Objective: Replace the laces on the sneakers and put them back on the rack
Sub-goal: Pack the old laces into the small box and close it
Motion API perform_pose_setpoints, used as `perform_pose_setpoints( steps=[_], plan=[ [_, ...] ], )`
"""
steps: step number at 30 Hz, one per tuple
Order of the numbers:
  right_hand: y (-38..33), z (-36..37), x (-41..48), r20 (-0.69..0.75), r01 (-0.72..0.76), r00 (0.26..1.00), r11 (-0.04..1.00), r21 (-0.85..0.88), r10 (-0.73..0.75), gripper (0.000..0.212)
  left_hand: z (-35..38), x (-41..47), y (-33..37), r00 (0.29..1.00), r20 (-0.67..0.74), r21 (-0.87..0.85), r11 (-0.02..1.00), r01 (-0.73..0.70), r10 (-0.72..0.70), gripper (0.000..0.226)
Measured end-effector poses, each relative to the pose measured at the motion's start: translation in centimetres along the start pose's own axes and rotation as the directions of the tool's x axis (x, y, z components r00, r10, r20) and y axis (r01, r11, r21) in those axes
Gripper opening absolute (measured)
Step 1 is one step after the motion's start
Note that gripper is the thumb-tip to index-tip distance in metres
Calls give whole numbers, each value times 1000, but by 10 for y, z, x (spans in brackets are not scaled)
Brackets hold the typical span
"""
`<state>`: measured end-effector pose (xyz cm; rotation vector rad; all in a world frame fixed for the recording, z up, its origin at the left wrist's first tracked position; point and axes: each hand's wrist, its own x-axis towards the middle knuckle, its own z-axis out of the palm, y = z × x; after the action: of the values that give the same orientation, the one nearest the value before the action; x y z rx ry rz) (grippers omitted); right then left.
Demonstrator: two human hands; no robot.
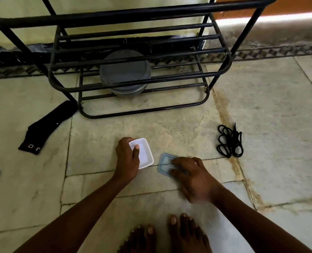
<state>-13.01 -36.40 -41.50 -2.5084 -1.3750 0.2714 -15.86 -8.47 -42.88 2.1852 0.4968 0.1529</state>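
Black laces (230, 141) on the stone floor (279, 106), 3 o'clock of centre. Coiled bundle, long axis 12-to-6, one loose tip pointing to 12. Bare floor all round them.

Rack (115, 15) at 12 o'clock, top cut off by the frame. Grey round container (126, 68) behind its lower bars, partly hidden.

Left hand (127, 157) grips a small white tub (144, 156), fingers curled round its edge, thumb over the rim. Right hand (195, 179) lies over a blue lid (164, 161): fingers spread and arched (blurred, so pressing or pinching, cannot tell).

Black sock (47, 126) at 9 o'clock. Bare feet (184, 234) at 6.
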Motion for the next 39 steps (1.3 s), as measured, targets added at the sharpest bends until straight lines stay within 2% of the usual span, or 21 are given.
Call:
perform_pose_setpoints(
  steps=[4,6,8,11,14,16,19,22,24,25,27,32,36,38,39],
  plan=[
    [3,2,-1,-34,-7,999,999,48,9,72,-1,-2,1,1000,-18,16,1000,-10,10,48],
    [6,0,-3,-102,-60,992,990,124,73,69,-2,-3,2,999,-40,17,1000,-15,16,56],
    [11,-3,-6,-175,-138,970,974,180,169,69,-3,-3,1,997,-75,37,999,-14,17,54],
    [29,-8,-11,-304,-302,880,924,233,364,60,-3,-4,11,982,-186,100,995,-9,28,45],
    [52,-14,-22,-401,-469,725,828,307,560,53,1,-5,36,968,-210,141,984,-106,135,36],
    [65,-22,-34,-395,-564,635,747,351,664,56,11,-5,54,957,-143,154,961,-230,252,32],
    [82,-36,-47,-327,-720,510,603,345,796,66,36,-6,80,915,63,94,911,-402,398,31],
    [97,-45,-53,-206,-851,327,382,360,922,87,67,-8,100,825,321,37,865,-501,464,36],
    [103,-45,-50,-114,-868,276,298,396,954,91,81,-7,108,759,445,16,843,-537,475,37],
    [106,-44,-50,-91,-868,284,296,399,954,87,88,-6,114,730,487,-1,836,-549,480,39],
    [109,-43,-45,-77,-851,367,368,374,927,75,97,-1,123,698,513,-35,825,-564,499,42],
    [109,-38,-33,-110,-749,551,548,372,827,54,102,15,132,733,459,-74,844,-532,502,45],
    [102,-33,-34,-90,-564,778,754,337,622,42,103,26,128,682,524,71,772,-631,510,67],
    [97,-37,-34,-43,-507,838,804,309,545,46,104,32,129,628,593,158,692,-704,504,82],
    [94,-41,-33,-19,-523,834,801,290,551,52,105,35,130,602,632,193,653,-733,489,88]
  ],
)
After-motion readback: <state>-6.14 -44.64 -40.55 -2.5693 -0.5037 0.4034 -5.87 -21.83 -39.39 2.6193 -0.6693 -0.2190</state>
